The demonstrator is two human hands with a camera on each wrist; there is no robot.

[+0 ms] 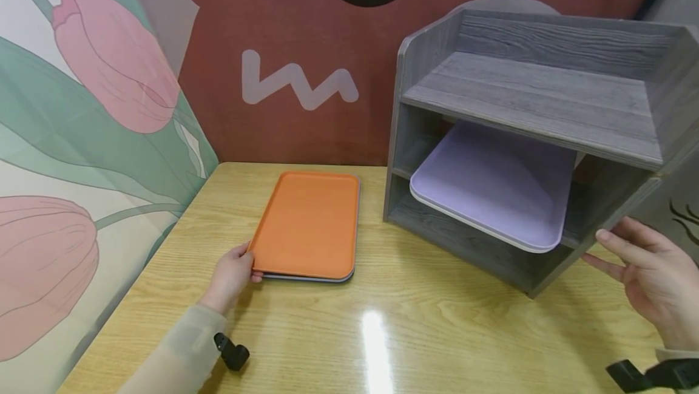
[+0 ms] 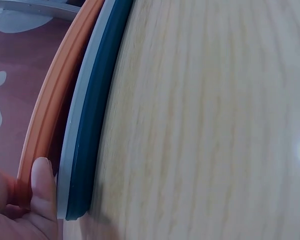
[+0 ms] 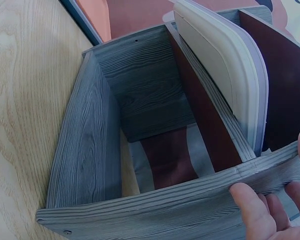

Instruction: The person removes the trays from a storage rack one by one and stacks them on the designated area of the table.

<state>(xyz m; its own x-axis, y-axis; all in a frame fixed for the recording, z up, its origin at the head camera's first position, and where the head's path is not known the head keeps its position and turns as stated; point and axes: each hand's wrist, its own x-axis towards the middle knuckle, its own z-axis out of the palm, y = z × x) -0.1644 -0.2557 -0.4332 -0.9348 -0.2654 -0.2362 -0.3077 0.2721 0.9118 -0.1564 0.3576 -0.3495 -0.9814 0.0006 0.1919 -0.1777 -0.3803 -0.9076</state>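
My left hand [image 1: 229,275] pinches the near left corner of an orange tray [image 1: 306,224]. In the left wrist view, a finger lies under the orange rim [image 2: 45,120], and a gap separates it from a pale grey tray [image 2: 80,115] stacked on a dark teal tray [image 2: 97,120]. My right hand [image 1: 650,272] touches the right side panel of a grey wood-grain shelf [image 1: 546,108], its fingers fairly straight in the right wrist view. On the middle board, a lilac tray [image 1: 497,181] lies on a white tray [image 3: 210,55]; both jut out past the front.
The shelf stands at an angle on the right of a wooden table [image 1: 306,333]. Behind the table hangs a dark red backdrop [image 1: 284,36]. A tulip-printed sheet [image 1: 109,115] covers the left side. The shelf's lower compartment [image 3: 145,100] opens below the middle board.
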